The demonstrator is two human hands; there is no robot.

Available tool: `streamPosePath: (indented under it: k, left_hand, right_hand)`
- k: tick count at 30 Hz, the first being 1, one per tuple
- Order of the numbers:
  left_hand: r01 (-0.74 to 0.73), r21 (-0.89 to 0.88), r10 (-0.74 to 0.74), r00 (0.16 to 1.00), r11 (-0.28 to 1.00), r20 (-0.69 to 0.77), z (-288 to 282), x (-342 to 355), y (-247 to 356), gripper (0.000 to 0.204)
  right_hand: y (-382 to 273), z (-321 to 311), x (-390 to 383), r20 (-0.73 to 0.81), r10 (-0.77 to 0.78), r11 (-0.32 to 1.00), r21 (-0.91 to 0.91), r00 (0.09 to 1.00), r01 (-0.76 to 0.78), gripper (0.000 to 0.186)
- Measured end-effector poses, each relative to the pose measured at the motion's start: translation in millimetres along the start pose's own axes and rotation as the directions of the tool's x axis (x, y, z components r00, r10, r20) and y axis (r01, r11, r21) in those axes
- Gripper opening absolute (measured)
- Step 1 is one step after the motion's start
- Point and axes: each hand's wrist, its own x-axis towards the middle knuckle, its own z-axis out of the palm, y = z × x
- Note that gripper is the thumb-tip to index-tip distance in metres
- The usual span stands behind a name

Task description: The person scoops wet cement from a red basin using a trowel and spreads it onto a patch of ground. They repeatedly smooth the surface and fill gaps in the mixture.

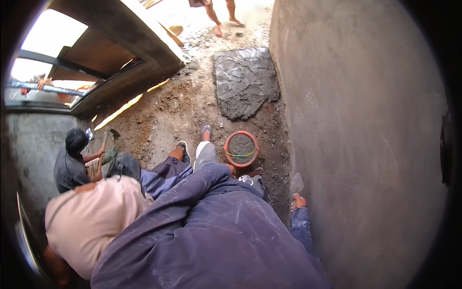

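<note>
My right hand (299, 202) is closed round the grip of a pointed trowel (296, 183), held upright close beside the smooth grey wall (356, 144). Its blade carries a grey coating. My left hand (232, 170) shows only in part past the cuff of the blue sleeve, by the near left rim of an orange bucket (227, 146); its fingers are hidden. Wet grey mortar (242, 144) fills much of that bucket, and a thin yellow-green handle lies across it.
A slab of wet mortar (245, 79) lies on the dirt ground ahead, against the wall. At the left, a person in dark clothes (67, 166) grips a pick-like tool (105, 142). Someone in a pale shirt (96, 212) bends close beside me. Bare legs (211, 12) stand beyond the slab.
</note>
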Motion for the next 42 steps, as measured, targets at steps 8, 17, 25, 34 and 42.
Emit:
streamPosePath:
  k: [8, 17, 25, 34, 42]
  left_hand:
    - [-0.14, 0.258, 0.067, 0.96, 0.956, 0.273, -76.8, 22.6, -11.1, 0.051]
    - [-0.364, 0.387, 0.128, 0.847, 0.847, 0.516, -144.9, 42.3, -133.1, 0.054]
    - [-0.265, -0.113, 0.281, 0.775, 0.958, 0.567, -222.7, 32.3, -232.0, 0.027]
    - [-0.37, 0.147, 0.259, 0.835, 0.917, 0.485, -287.5, 14.0, -283.6, 0.017]
    - [-0.475, 0.243, 0.227, 0.732, 0.846, 0.643, -318.1, 15.5, -296.9, 0.03]
  right_hand:
    - [48.7, 95.5, -74.6, -0.096, 0.251, 0.941, 0.259, 0.963, -0.219, 0.04]
    - [15.2, 383.4, -244.5, -0.327, 0.54, 0.696, 0.691, 0.775, -0.193, 0.032]
    - [-41.6, 501.4, -259.5, -0.655, 0.247, 0.931, 0.365, 0.714, 0.012, 0.036]
    - [-174.5, 561.8, -215.8, -0.059, 0.259, 0.554, 0.827, 0.964, -0.098, 0.037]
    - [-188.1, 604.8, -209.0, -0.085, 0.341, 0.475, 0.875, 0.936, -0.094, 0.048]
